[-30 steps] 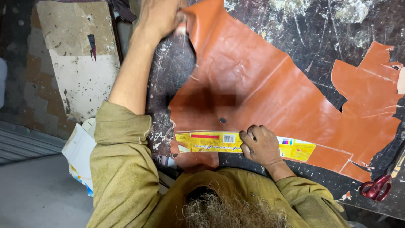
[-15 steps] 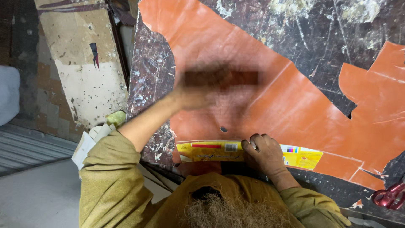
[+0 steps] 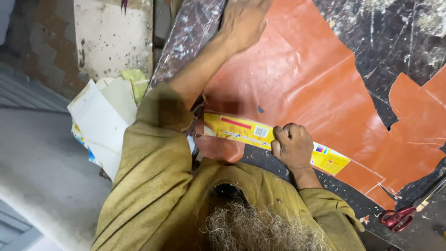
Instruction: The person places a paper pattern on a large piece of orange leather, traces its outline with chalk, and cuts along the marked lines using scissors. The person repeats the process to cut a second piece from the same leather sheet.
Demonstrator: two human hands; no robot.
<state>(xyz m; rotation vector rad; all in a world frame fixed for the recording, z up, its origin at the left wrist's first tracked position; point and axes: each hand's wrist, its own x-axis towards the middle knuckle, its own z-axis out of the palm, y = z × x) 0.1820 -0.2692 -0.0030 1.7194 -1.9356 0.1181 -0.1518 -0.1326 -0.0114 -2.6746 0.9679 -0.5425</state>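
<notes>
My left hand [image 3: 244, 21] has moved up again, flat with open fingers on the orange sheet [image 3: 302, 79]. My right hand [image 3: 292, 146] stays curled, pressing the yellow strip [image 3: 241, 130] onto its near edge.

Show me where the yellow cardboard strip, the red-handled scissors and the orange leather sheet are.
yellow cardboard strip [image 3: 239, 130]: head view, on its left half.
red-handled scissors [image 3: 396, 218]: head view, on the handles.
orange leather sheet [image 3: 302, 79]: head view, on its bare middle.

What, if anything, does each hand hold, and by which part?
Neither grips anything. The right hand presses down the middle of the yellow card strip; the left hand lies flat on the orange sheet near its far edge.
</notes>
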